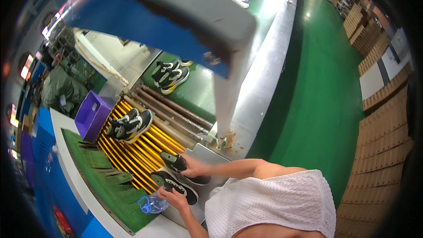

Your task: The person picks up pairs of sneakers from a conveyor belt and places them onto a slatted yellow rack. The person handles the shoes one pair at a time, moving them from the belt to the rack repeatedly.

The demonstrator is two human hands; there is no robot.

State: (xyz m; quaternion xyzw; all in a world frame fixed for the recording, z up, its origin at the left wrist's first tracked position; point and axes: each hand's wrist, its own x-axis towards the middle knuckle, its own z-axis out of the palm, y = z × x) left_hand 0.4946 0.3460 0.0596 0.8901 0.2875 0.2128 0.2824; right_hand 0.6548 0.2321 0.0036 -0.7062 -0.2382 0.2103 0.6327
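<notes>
My left hand (pixel 174 197) has its fingers closed on the lace area of a black-and-white sneaker (pixel 189 192). Just beyond it, my right hand (pixel 192 167) grips the upper of a second black sneaker (pixel 169 158), and that arm reaches in from the right. The two sneakers lie side by side on a metal ledge at the end of yellow rollers (pixel 152 144). Right by my left hand is a clear plastic bottle (pixel 157 204) with a blue cap and handle. Farther up the rollers stands another pair of black-and-white sneakers (pixel 134 125).
A blue-and-grey machine frame (pixel 150 22) arches over the line. Beyond the brown rollers (pixel 172 108), more sneakers (pixel 172 77) sit on a green belt. Left are a purple bin (pixel 91 115) and green slitted flaps (pixel 99 180); stacked cardboard (pixel 374 163) lines the right.
</notes>
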